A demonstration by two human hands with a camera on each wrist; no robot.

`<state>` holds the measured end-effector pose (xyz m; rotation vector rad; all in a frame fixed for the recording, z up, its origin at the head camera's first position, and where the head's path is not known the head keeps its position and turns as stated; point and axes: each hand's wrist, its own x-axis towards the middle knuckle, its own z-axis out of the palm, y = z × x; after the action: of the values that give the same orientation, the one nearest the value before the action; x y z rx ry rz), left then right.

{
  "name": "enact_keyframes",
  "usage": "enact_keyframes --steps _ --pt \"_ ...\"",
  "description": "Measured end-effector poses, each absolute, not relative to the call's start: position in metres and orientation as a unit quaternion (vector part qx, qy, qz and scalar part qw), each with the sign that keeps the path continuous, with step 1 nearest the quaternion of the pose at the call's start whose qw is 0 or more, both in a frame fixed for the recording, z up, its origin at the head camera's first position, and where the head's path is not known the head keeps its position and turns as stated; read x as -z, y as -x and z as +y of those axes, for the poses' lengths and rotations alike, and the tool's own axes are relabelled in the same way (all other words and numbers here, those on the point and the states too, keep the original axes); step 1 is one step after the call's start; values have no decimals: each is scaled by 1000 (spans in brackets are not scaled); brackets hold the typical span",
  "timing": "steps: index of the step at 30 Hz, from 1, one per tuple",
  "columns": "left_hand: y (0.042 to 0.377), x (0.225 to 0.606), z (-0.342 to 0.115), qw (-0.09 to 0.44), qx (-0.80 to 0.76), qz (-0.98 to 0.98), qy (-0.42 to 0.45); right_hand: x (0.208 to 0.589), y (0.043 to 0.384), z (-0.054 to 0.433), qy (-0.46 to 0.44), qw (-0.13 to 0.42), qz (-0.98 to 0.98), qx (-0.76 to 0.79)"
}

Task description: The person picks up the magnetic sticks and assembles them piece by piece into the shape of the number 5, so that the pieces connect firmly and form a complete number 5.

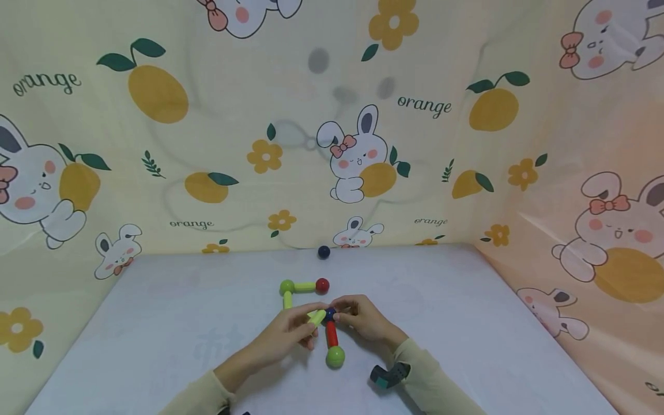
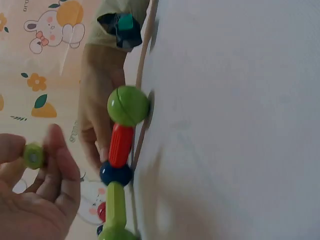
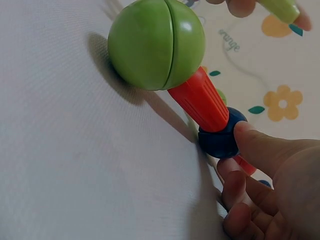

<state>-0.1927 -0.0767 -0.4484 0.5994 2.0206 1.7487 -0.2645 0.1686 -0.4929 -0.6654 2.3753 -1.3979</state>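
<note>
My left hand [image 1: 282,334] pinches a light green rod [image 2: 33,156] between thumb and fingers; its end faces the camera in the left wrist view. My right hand [image 1: 365,320] grips a dark blue ball [image 3: 220,135] with thumb and fingertips. From that ball a red ribbed rod [image 1: 332,334] runs to a green ball [image 1: 335,357] on the near side. A second green rod [image 2: 116,205] joins the blue ball to another green ball [image 1: 287,287]. A further green rod [image 1: 305,286] links this one to a red ball [image 1: 322,285]. The left fingers partly hide the structure in the head view.
A loose dark ball [image 1: 324,252] lies at the back edge of the white table [image 1: 171,346]. A patterned cloth [image 1: 233,115] hangs behind the table and along its sides. A dark band [image 1: 390,376] is strapped around the right sleeve.
</note>
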Motion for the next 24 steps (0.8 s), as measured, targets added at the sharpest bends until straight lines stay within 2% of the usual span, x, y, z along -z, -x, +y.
enact_keyframes --steps 17,24 --pt "182 449 -93 104 -401 884 -214 496 267 170 227 154 833 480" --pt "178 456 -92 92 -367 898 -223 495 267 170 222 155 833 482"
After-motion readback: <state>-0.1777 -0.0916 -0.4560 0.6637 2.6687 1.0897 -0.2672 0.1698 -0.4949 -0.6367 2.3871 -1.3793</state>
